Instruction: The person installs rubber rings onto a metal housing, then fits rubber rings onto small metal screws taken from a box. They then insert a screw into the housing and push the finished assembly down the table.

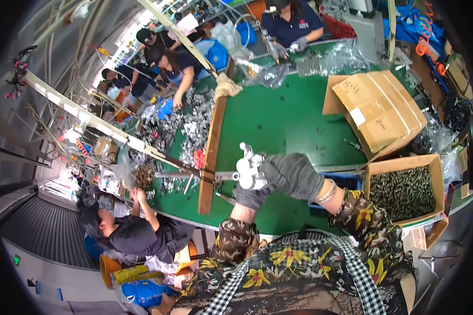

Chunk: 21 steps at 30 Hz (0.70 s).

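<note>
A silvery-white cast metal part (pixel 248 169) with round knobs is held up above the green worktable (pixel 284 126). My right hand (pixel 294 176), in a dark grey knit glove, is closed around its right side. Below it, my gloved left hand (pixel 255 196) closes on the lower end of the same part. The fingertips of both hands are partly hidden, and the exact kind of part cannot be made out. Just left of my left hand, a thin pointed tool (pixel 225 198) lies on the table.
An open carton of small dark parts (pixel 403 193) stands at right, beside a blue tray (pixel 347 181). A tipped cardboard box (pixel 381 113) lies beyond. A wooden bar (pixel 213 152) separates off metal pieces (pixel 197 123) at left. Several co-workers sit around; one (pixel 289 23) works opposite.
</note>
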Available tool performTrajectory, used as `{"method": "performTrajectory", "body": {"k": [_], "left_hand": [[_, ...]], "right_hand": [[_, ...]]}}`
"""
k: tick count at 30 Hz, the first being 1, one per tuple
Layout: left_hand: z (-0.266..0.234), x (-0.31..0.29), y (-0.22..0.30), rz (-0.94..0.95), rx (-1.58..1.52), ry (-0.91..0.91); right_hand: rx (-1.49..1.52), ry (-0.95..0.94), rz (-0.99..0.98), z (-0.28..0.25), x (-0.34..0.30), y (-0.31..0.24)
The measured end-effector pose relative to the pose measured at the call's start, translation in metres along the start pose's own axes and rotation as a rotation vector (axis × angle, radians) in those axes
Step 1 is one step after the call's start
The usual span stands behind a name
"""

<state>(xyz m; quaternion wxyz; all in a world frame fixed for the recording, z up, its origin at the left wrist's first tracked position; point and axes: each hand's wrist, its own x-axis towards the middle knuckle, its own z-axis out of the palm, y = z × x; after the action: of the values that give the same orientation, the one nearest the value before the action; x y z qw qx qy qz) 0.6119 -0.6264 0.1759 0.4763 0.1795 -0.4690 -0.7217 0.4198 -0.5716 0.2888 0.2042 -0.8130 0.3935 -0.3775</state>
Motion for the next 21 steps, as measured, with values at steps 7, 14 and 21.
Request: {"method": "performTrajectory", "body": {"k": [7,14,21], "left_hand": [[0.019,0.001,0.0,0.206,1.084,0.366],[0.059,0.015,0.022,0.072,0.269,0.348],[0.039,0.005,0.013,0.231,1.183,0.306]], "right_hand": [[0.934,-0.457,0.693,-0.004,-0.003,0.011],[-0.043,0.211,-0.098,0.004,-0.003,0.01],[0.95,-0.478,0.706,0.003,-0.007,0.028]]}}
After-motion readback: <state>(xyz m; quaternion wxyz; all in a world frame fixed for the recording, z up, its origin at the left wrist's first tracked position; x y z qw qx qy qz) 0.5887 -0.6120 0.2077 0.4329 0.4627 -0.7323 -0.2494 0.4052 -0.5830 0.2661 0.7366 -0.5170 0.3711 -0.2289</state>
